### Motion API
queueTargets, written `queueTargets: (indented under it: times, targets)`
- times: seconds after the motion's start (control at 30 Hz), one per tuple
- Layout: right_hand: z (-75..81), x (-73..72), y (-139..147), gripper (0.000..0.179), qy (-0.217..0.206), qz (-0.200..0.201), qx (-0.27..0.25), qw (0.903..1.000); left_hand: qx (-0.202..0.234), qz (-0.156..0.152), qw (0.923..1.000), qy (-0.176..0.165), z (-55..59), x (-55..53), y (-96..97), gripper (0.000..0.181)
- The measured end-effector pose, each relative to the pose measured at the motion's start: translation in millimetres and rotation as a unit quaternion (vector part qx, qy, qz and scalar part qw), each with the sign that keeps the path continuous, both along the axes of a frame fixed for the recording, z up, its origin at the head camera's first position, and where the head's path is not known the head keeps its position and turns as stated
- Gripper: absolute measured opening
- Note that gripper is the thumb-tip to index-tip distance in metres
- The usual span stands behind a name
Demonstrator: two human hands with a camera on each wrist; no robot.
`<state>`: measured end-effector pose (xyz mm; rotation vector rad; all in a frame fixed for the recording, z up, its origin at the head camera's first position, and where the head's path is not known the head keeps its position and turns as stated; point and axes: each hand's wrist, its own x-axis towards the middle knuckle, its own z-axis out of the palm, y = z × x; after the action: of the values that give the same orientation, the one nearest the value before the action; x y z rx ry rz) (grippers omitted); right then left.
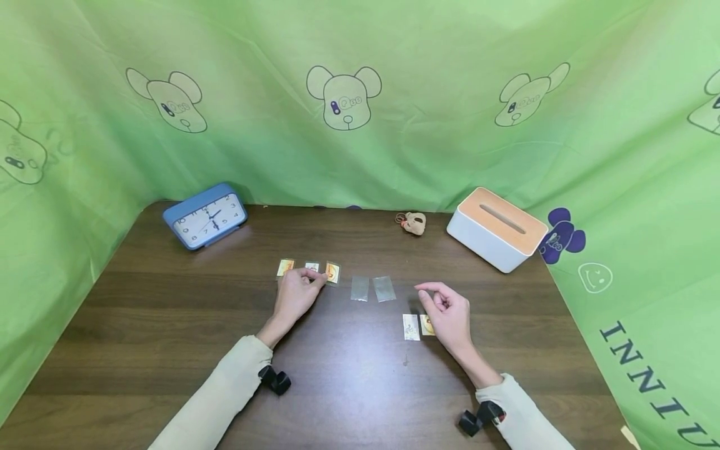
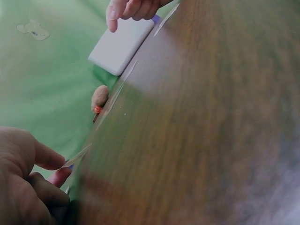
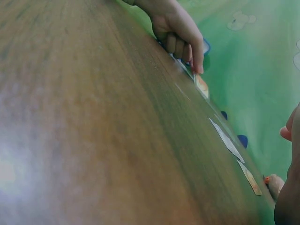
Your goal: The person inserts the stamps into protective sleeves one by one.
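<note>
The left hand (image 1: 295, 294) pinches a picture card (image 1: 333, 272), while the right hand (image 1: 452, 315), fingers loosely curled, hovers by two cards (image 1: 411, 327) over the desk (image 1: 349, 394).

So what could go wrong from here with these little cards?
The left hand pinches a card near its edge, so it might slip. The neighbouring card sits close by and could get nudged. The right hand partly hides a yellow card in the head view and might brush it.
</note>
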<state>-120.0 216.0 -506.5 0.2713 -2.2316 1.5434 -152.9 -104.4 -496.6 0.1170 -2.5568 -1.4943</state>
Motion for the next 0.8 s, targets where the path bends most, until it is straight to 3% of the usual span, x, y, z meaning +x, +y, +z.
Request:
queueTargets:
  times: [0.33,0.63,0.8]
  targets:
    - [-0.9,-0.6,1.0,0.011,0.006,0.013,-0.004,0.9999,-0.029,-0.006,0.9995,-0.014,-4.5,-4.2,-2.7,0.023]
    - [-3.2,-1.2,-1.3,0.011,0.005,0.003,-0.01,0.9999,-0.033,-0.008,0.9993,-0.014,-5.3,-3.6,-3.5,0.023]
    - [-2.1,-0.9,-1.1,0.012,-0.001,0.001,-0.009,1.0,-0.014,-0.018,0.9997,-0.005,-2.0,0.4,-0.1,0.021]
